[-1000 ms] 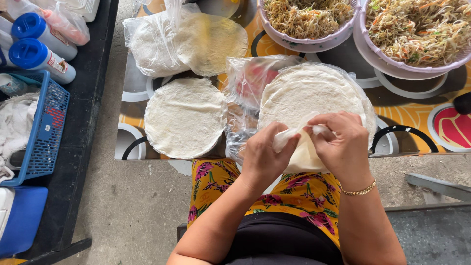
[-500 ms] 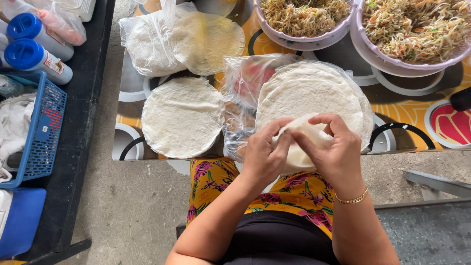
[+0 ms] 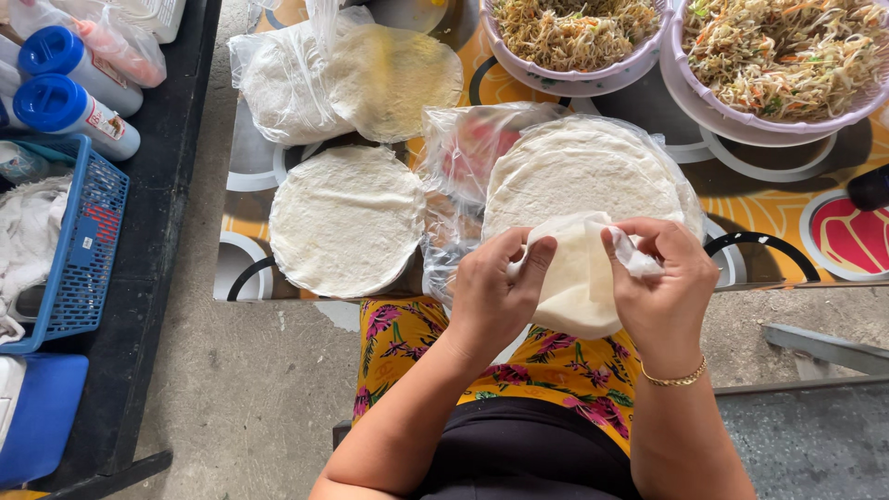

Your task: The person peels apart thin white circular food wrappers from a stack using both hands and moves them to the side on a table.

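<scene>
My left hand (image 3: 497,284) and my right hand (image 3: 660,275) both pinch one thin white round wrapper (image 3: 578,278), peeled up and folded over at the near edge of a stack of wrappers (image 3: 574,171) lying on an open clear plastic bag. A second stack of white wrappers (image 3: 344,219) lies flat to the left, untouched. Both hands hover just over the table's near edge, above my floral-print lap.
Two pink bowls of shredded noodle and vegetable filling (image 3: 571,32) (image 3: 787,56) stand at the back. A plastic bag with more wrappers (image 3: 356,79) lies at the back left. A blue basket (image 3: 79,245) and blue-capped bottles (image 3: 69,88) sit on a dark bench at left.
The wrapper's near edge has been peeled further up off the stack; both hands have risen slightly and drawn apart, and the sheet now hangs folded between them.
</scene>
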